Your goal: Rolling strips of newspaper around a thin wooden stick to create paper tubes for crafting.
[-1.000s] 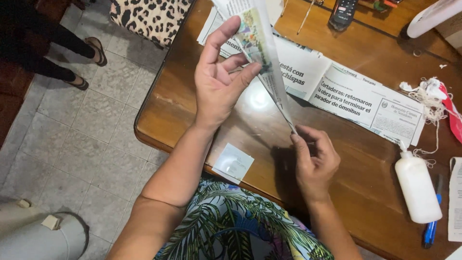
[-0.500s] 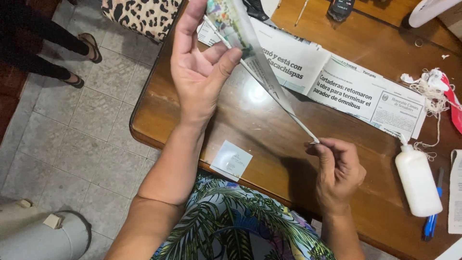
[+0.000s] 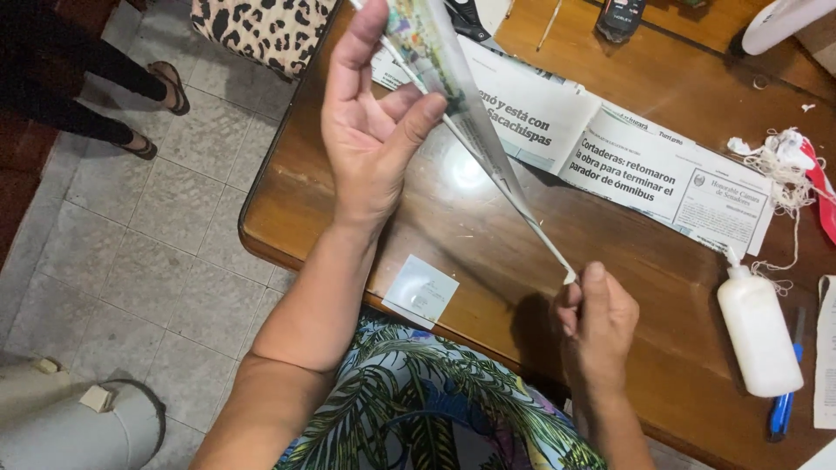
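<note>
A strip of newspaper (image 3: 475, 130) is rolled into a thin tight tube at its lower end and widens toward the top. My left hand (image 3: 370, 122) is raised above the wooden table (image 3: 662, 287), thumb and fingers pinching the wide upper part of the strip. My right hand (image 3: 596, 318) is lower, near the table's front edge, with fingertips pinched on the narrow twisted tip. The strip stretches diagonally between both hands, off the table surface.
A long flat newspaper sheet (image 3: 644, 174) lies across the table. A white glue bottle (image 3: 758, 335) and a blue pen (image 3: 784, 409) lie at right, with tangled string (image 3: 784, 165) behind. A small white card (image 3: 421, 290) sits near the edge. Another person's sandalled feet (image 3: 157, 96) stand at left.
My left hand rose and shifted toward the table's far left, carrying the wide end up. My right hand slid to the right along the front edge, stretching the rolled strip longer.
</note>
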